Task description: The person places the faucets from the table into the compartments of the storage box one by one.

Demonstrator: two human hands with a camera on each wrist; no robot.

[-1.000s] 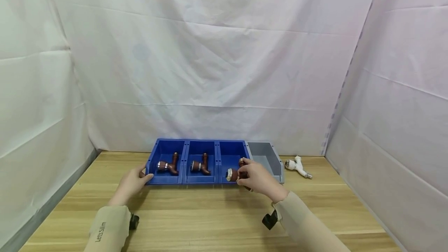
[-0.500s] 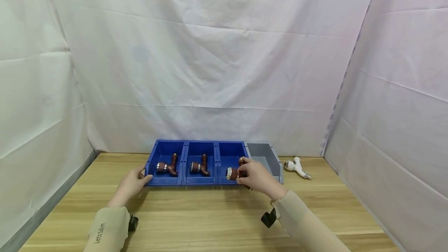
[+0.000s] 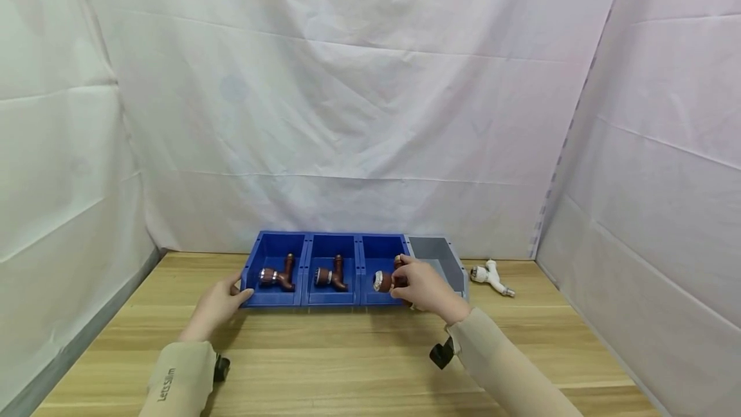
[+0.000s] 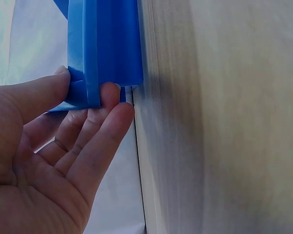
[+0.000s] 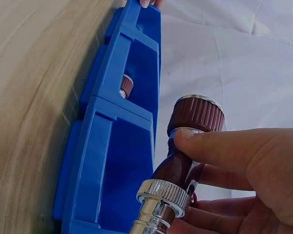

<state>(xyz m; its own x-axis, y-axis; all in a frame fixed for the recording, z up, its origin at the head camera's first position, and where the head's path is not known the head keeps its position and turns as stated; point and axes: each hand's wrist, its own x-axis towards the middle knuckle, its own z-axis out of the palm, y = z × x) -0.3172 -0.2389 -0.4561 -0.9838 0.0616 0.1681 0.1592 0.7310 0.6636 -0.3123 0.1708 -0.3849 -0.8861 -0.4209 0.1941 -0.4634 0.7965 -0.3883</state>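
Note:
My right hand (image 3: 427,285) holds a brown tap (image 3: 383,282) over the third blue bin (image 3: 379,246). In the right wrist view, thumb and fingers grip the tap's body between its ribbed knob (image 5: 196,114) and a chrome collar with a hose nozzle (image 5: 156,214). My left hand (image 3: 215,304) pinches the outer front corner of the leftmost blue bin (image 3: 272,299), thumb on one side of the wall and fingers on the other. One brown tap (image 3: 283,278) lies in that bin, and a matching brown tap (image 3: 332,277) lies in the middle blue bin (image 3: 330,299).
A grey bin (image 3: 431,251) joins the row at its right end. Beyond it, a white tap (image 3: 492,277) lies on the wooden table (image 3: 324,365). White cloth (image 3: 347,114) hangs behind the bins and along both sides.
My right hand has shifted slightly forward with the brown tap, staying above the third blue bin. The left hand stays on the leftmost bin's corner.

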